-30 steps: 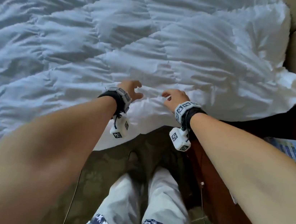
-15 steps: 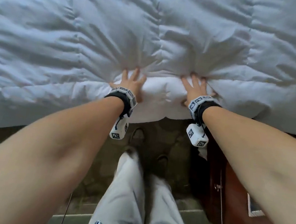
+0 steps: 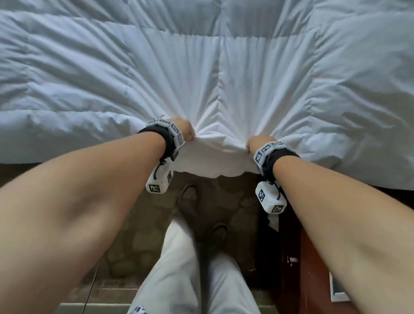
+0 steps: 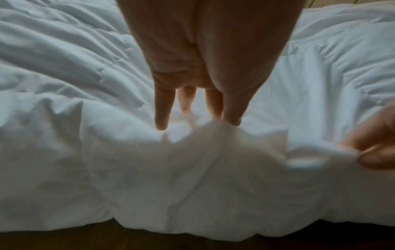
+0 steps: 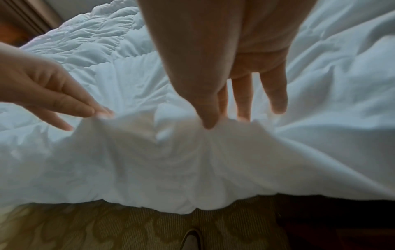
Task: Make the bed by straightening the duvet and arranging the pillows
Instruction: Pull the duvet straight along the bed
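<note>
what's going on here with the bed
A person stands at the edge of a bed, making it. The left hand and the right hand each pinch the near edge of the white duvet, side by side, a bunch of fabric gathered between them. Creases fan out from both pinches across the quilted top, so the cover looks drawn taut toward the person. The edge hangs over the patterned carpet. No pillows are in view.
</note>
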`<state>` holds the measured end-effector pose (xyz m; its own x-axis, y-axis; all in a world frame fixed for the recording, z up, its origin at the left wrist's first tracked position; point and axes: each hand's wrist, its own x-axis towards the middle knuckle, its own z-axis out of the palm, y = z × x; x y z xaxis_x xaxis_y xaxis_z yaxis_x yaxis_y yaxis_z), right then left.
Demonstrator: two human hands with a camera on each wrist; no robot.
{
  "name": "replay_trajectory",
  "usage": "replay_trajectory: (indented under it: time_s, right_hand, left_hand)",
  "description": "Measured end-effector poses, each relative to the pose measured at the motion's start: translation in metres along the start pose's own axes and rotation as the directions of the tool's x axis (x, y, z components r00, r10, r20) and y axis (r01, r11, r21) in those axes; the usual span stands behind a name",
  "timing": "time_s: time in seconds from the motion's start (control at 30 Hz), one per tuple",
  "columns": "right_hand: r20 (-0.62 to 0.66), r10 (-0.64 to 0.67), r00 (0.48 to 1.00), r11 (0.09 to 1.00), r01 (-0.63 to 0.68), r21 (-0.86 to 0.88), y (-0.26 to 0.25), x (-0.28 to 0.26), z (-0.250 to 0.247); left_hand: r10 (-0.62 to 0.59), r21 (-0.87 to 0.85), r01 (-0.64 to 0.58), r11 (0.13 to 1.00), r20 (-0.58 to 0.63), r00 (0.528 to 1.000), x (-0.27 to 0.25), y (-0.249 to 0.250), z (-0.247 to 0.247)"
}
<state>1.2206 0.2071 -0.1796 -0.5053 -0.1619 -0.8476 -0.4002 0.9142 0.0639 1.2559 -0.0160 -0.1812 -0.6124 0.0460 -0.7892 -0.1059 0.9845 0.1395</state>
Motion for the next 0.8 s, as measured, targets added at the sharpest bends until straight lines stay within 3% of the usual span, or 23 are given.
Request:
replay_trajectory:
  time_s: [0.1, 0.23, 0.47, 0.7, 0.8]
  right_hand:
    - [-0.062, -0.039, 0.997, 0.999, 0.041, 0.032, 0.001, -0.027, -0.012]
    - [-0.193, -0.077, 0.978, 0.991, 0.096, 0.091, 0.001, -0.068, -0.046]
    - [-0.398, -0.149, 0.905, 0.984, 0.176, 0.032, -0.008, -0.175, -0.127]
    - [-0.553, -0.191, 0.811, 0.980, 0.192, -0.056, -0.031, -0.265, -0.193]
    - [-0.576, -0.179, 0.797, 0.982, 0.178, -0.058, -0.040, -0.294, -0.210]
  left_hand:
    - [0.057, -0.060, -0.061, 0.996, -0.057, 0.997, -0.032, 0.012, -0.016]
    - [0.082, -0.084, -0.105, 0.991, -0.238, 0.968, -0.087, 0.020, -0.061]
    - [0.043, -0.057, -0.074, 0.996, -0.428, 0.903, -0.198, 0.020, -0.142]
    - [0.018, -0.061, -0.066, 0.996, -0.578, 0.816, -0.298, 0.013, -0.192]
    - [0.040, -0.061, -0.102, 0.993, -0.635, 0.772, -0.326, 0.011, -0.206]
